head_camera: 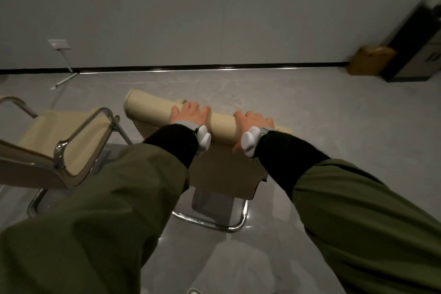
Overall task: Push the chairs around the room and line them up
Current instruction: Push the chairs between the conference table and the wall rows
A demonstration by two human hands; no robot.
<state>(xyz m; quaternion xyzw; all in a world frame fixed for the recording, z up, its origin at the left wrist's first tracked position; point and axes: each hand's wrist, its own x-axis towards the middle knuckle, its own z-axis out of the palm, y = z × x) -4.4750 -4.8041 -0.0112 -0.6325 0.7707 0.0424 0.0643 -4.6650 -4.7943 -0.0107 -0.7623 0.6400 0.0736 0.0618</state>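
The left hand [191, 113] and right hand [254, 122] are both gripping the cream chair [148, 108] along its rolled top edge. A second chair [62, 136] is standing at nine o'clock

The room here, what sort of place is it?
Probably a sparsely furnished office or meeting room: two cream chairs with chrome frames, a glossy grey tiled floor, and a plain wall with a socket. Both hands rest on one chair's back.

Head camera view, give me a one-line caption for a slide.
Both hands, left and right, grip the rolled top of a beige chrome-framed chair beside a second matching chair on grey floor.
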